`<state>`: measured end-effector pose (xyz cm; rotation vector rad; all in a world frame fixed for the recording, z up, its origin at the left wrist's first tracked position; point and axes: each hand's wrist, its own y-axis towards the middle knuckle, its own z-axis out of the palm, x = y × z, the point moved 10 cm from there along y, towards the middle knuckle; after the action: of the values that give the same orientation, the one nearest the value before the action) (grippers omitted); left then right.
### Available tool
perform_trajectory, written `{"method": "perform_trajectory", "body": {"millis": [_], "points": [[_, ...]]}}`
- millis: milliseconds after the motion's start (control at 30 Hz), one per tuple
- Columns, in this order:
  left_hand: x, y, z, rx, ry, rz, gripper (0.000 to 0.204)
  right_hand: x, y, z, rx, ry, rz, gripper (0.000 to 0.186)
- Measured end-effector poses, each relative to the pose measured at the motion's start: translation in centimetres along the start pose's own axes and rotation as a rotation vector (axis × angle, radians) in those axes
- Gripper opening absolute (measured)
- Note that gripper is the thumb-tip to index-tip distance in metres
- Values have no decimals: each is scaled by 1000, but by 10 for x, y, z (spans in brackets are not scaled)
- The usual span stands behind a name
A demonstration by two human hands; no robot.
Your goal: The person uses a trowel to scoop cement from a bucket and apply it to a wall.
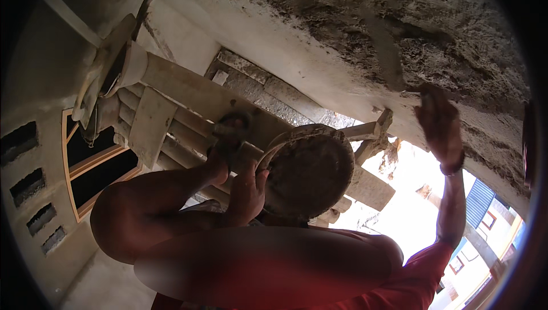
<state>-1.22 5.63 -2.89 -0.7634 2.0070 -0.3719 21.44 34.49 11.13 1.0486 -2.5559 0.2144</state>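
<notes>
My left hand [246, 193] is closed on the near left rim of a round, mortar-stained pan [308, 170], which has dark grey material inside. Up at the right, my right hand [438, 122] grips a trowel [389, 59], its long grey blade lying against rough, dark, wet-looking plaster [468, 42] on the surface that runs across the top of the view. Left of the pan, my sandalled foot [228, 136] rests on a wooden plank [188, 93] of a makeshift platform.
The platform has several boards and poles [148, 122], with more planks [268, 87] behind. At the left are a wooden-framed opening [94, 164] and several block holes [25, 187] in a plastered wall. A bright opening at the lower right shows buildings with blue corrugated sheet [479, 201].
</notes>
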Motion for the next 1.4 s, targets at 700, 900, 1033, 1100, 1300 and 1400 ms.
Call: {"method": "perform_trajectory", "body": {"millis": [700, 900, 1033, 1100, 1300, 1400], "points": [[-4, 2, -3, -124, 42, 193, 36, -114, 48, 225, 79, 17, 98, 25], [8, 6, 2, -60, 68, 57, 31, -99, 9, 145, -72, -7, 41, 22], [1, 9, 1, -58, 92, 122, 32, -103, -15, 111, -101, 18, 138, 26], [-6, 8, -1, -81, 89, 190, 32, -95, -26, 88, -120, 31, 167, 29], [-2, 13, 2, 11, 114, 118, 35, -45, -60, 4, -288, -69, 50, 31], [0, 14, 3, 37, 123, 119, 38, -16, -66, -40, -336, -167, 88, 31]]}}
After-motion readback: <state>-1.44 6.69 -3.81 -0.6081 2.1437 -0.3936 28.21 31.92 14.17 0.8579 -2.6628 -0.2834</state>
